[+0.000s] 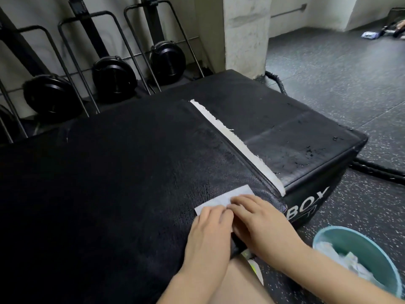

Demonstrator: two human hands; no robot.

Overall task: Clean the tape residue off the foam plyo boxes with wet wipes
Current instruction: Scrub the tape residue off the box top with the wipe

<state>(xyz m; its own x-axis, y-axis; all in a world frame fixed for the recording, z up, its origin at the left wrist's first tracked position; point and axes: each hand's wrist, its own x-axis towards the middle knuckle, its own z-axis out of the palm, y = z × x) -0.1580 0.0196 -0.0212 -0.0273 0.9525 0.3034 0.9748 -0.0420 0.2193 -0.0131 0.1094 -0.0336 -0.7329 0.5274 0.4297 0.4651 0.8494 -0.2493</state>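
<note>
Two black foam plyo boxes stand side by side: the near box fills the left and middle, the far box lies to its right. A long strip of white tape residue runs along the seam on the far box's edge. A folded white wet wipe lies flat on the near box's front right corner. My left hand presses on the wipe's near left part with flat fingers. My right hand presses its fingertips on the wipe's near right part.
A teal bin holding crumpled used wipes stands on the speckled rubber floor at the lower right. Black fan machines on metal frames line the wall behind. A white pillar rises past the boxes, and a thick black rope lies on the floor.
</note>
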